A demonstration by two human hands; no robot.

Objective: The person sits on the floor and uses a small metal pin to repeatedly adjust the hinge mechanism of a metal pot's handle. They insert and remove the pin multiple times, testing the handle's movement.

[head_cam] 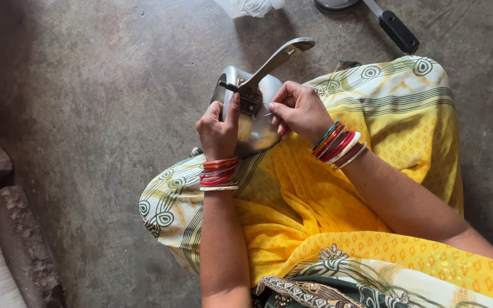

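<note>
At the far left edge, a rough stone ledge (pixel 21 245) is seen along the bare concrete floor (pixel 104 114). Further right, over the lap, a steel pressure-cooker lid (pixel 252 122) is held on its side, its long metal handle (pixel 275 60) angled up and to the right. The left hand (pixel 218 131) is closed on the lid's left rim, with the thumb pressed against the bracket at the handle's base; red and orange bangles (pixel 219 174) are worn at that wrist. Just beside it, the right hand (pixel 299 109) is pinched narrowly at the same bracket, fingertips together; whether something small is gripped between them cannot be told. A stack of red, white and green bangles (pixel 339 145) is worn on the right wrist. Beneath both arms, yellow patterned cloth (pixel 338 199) is draped over the knees. At the top edge, a crumpled plastic bag (pixel 249 7) and, further right, a pan with a black handle (pixel 397 31) are lying on the floor.
</note>
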